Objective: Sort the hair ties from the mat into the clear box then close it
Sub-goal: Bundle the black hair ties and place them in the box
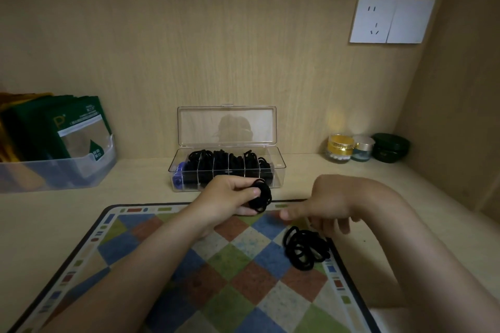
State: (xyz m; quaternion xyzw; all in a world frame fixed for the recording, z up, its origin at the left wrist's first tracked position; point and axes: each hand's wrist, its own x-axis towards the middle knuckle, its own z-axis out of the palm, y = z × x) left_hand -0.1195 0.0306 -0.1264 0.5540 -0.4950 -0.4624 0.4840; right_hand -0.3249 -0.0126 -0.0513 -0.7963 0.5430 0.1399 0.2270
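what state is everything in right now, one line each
clear box, open, lid upright, part full of black ties
left hand, gripping a bunch of hair ties
pile, loose on the mat
right hand, fingers down over the pile, grip unclear
jars, lids on

left forearm [151,257]: bare skin for its whole visible length, smooth and rounded — comes into view from 7 o'clock.
left hand [227,196]: bare, with a short, trimmed thumbnail.
right forearm [400,224]: bare skin throughout, broad — comes into view from 4 o'clock.
right hand [328,208]: bare; fingertips blurred, nails not discernible.
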